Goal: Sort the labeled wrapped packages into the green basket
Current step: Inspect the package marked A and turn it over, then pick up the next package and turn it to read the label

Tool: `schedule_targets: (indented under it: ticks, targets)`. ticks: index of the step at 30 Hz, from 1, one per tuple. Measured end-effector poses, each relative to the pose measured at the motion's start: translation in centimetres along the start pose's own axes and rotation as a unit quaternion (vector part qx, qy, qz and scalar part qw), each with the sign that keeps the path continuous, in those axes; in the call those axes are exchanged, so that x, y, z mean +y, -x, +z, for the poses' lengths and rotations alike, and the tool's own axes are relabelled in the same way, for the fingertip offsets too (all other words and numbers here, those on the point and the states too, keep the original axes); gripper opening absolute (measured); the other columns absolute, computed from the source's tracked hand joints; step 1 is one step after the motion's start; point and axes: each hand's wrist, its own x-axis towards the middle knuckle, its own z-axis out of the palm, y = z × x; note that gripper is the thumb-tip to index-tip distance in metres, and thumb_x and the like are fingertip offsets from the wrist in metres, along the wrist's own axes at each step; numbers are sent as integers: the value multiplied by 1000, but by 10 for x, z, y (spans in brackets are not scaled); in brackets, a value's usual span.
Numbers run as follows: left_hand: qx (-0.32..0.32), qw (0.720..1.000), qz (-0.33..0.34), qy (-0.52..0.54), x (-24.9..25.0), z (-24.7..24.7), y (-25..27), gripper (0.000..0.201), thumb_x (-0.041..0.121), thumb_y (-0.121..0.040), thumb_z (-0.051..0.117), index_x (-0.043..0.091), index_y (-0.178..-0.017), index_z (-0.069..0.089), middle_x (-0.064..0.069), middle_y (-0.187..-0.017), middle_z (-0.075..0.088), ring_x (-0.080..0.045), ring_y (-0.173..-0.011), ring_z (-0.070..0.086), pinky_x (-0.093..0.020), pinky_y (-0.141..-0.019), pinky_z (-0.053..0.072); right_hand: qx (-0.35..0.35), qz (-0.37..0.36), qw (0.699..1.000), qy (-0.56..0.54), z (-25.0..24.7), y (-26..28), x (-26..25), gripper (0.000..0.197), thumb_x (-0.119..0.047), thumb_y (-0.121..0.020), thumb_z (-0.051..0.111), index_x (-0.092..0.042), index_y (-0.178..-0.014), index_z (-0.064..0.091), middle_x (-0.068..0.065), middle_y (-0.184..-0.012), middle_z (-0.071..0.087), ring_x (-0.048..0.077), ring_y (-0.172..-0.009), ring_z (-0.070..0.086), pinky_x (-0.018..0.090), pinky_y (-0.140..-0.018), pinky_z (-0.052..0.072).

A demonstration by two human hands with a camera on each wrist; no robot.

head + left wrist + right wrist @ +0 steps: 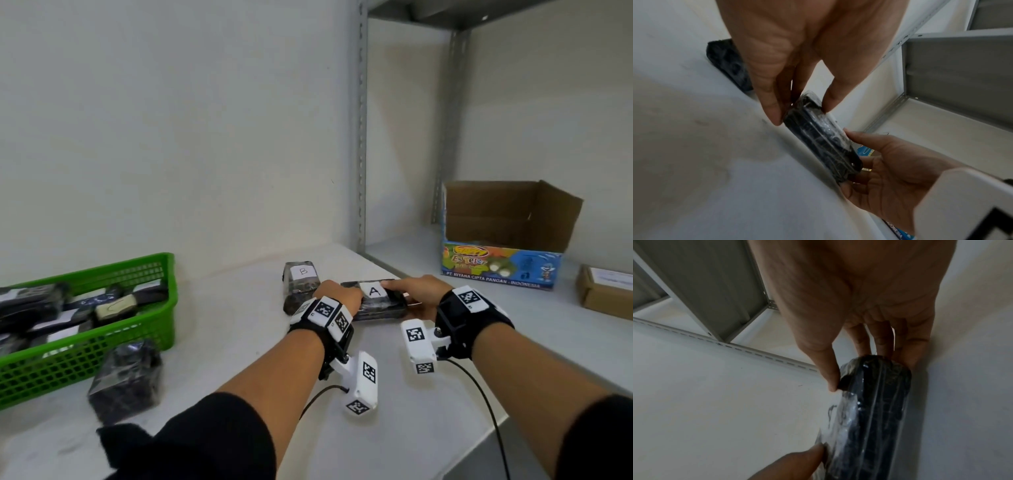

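A flat black wrapped package with a white label "A" (375, 298) lies on the white table near its far right edge. My left hand (337, 294) pinches its left end between thumb and fingers (774, 113). At the other end my right hand (416, 291) grips it, thumb on top and fingers underneath (830, 379). The package's dark plastic-wrapped side (822, 142) (869, 410) fills the wrist views. A package labelled "B" (301, 281) lies just behind my left hand. The green basket (85, 346) stands at the far left with several wrapped packages inside.
An unlabeled black wrapped block (126, 377) lies on the table in front of the basket. A grey metal shelf (445, 274) adjoins the table on the right, carrying an open cardboard box (507, 240) and a small brown box (606, 294).
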Motion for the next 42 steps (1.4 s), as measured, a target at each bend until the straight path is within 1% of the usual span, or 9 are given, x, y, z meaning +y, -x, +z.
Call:
schedule_targets:
  ticks: [2, 5, 10, 18, 23, 29, 33, 37, 42]
  targets:
    - [18, 999, 19, -36, 6, 4, 0, 27, 30, -89, 58, 7, -94, 69, -14, -105, 71, -33, -102, 68, -34, -87, 55, 9, -1, 1000, 16, -3, -7, 2, 47, -28, -78, 91, 2, -108, 71, 20, -101, 76, 37, -93, 76, 52, -91, 62]
    - [42, 996, 6, -82, 7, 12, -10, 38, 26, -96, 54, 0, -121, 63, -16, -125, 64, -31, -116, 62, -33, -89, 50, 19, -6, 999, 27, -5, -17, 3, 45, -24, -79, 91, 3, -106, 67, 21, -100, 75, 32, -80, 74, 41, -72, 64]
    - [62, 990, 11, -127, 4, 17, -21, 31, 27, -91, 58, 13, -64, 49, -6, -83, 61, -25, -77, 57, -25, -64, 43, 48, -22, 994, 94, -5, -24, 5, 38, -23, -81, 89, 6, -96, 69, 19, -85, 73, 30, -71, 69, 44, -75, 63]
    - [54, 987, -4, -149, 9, 16, -24, 46, 29, -94, 58, 17, -60, 30, 1, -66, 38, -18, -86, 45, -26, -74, 38, 48, -16, 991, 124, -7, -22, 3, 42, -22, -75, 91, 7, -99, 71, 23, -93, 78, 37, -89, 78, 53, -87, 63]
    - [50, 987, 4, -152, 2, -2, -14, 32, 24, -89, 57, 13, -62, 44, -2, -66, 50, -24, -76, 54, -26, -66, 43, 102, -85, 953, 274, -5, 3, -19, 41, -30, -84, 79, -1, -112, 74, 18, -111, 73, 35, -105, 69, 45, -93, 60]
    - [60, 981, 69, -169, -8, -46, 32, 29, 33, -86, 61, 9, -102, 67, -4, -92, 65, -22, -81, 60, -20, -56, 41, 104, -213, 916, 324, 30, 45, -53, 64, -41, -88, 75, -17, -144, 55, 12, -146, 57, 32, -132, 56, 39, -108, 45]
    - [77, 963, 109, -235, -20, -98, 77, 29, 39, -89, 57, 14, -101, 67, -5, -102, 69, -25, -101, 65, -24, -73, 45, 36, -283, 892, 350, 79, 84, -67, 84, -41, -87, 76, -21, -158, 35, 9, -163, 36, 28, -152, 33, 43, -122, 33]
    - [121, 949, 80, -279, -60, -155, 110, 69, 50, -85, 58, 17, -145, 45, -3, -144, 51, -22, -133, 48, -33, -108, 42, -33, -299, 878, 372, 138, 122, -73, 96, -42, -86, 77, -26, -163, 23, 5, -173, 12, 25, -161, 3, 47, -126, 25]
    - [168, 936, 39, -308, -104, -226, 151, 67, 50, -81, 62, 15, -138, 52, -6, -137, 56, -25, -125, 54, -32, -101, 47, -106, -307, 841, 432, 214, 163, -74, 108, -54, -86, 76, -29, -167, 8, 4, -175, -7, 30, -161, -10, 55, -127, 16]
